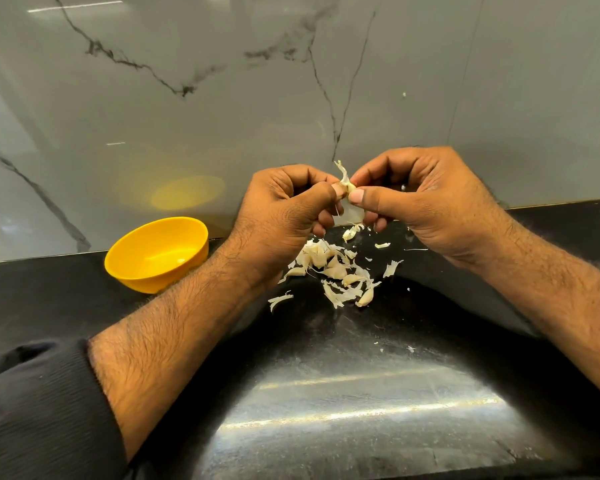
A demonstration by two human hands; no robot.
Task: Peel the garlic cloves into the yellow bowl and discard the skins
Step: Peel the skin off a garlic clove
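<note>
Your left hand (288, 206) and right hand (420, 202) meet above the black worktop (326, 393), both pinching one garlic clove (350, 209) with a strip of skin sticking up. Loose cloves and skins (336, 275) lie in a pile just beneath. The yellow bowl (156, 254) sits to your left, against the marble wall (222, 98).

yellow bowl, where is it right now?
Head view: the bowl sits on the black counter at the left, against the marble wall, just left of the left hand and the skins pile.
</note>
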